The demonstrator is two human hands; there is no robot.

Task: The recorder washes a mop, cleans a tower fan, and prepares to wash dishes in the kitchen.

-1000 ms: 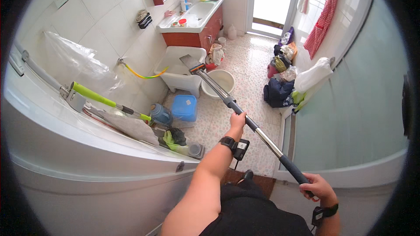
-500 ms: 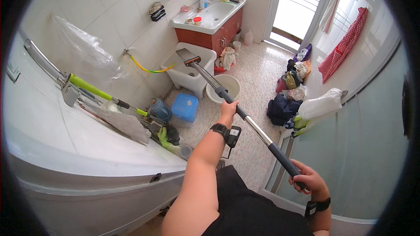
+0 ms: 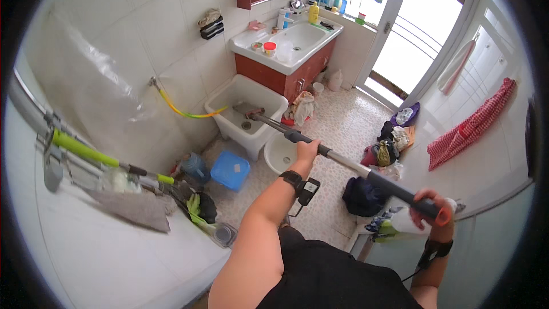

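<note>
A long-handled flat mop (image 3: pixel 350 162) crosses the middle of the view, its silver pole and dark grips running from upper left to lower right. My left hand (image 3: pixel 307 153) is wrapped around the pole near its middle. Around the dark grip close to its orange-tipped end curls my right hand (image 3: pixel 429 207). The mop head lies inside a white mop sink (image 3: pixel 264 133), partly hidden by the tub's wall. A yellow-green hose (image 3: pixel 171 107) runs from a wall tap over that sink's rim.
Left of my arm stand a blue-lidded box (image 3: pixel 230 170) and a blue bucket (image 3: pixel 195 167). A white basin (image 3: pixel 275 160) sits under the pole. Clothes (image 3: pixel 366 195) are heaped at right. The washbasin (image 3: pixel 306 37) with red cabinet is beyond; other mops (image 3: pixel 86 146) lean at left.
The mop head has gone down into the mop sink from above it. My right hand has risen and shifted right with the handle end, and the view has moved.
</note>
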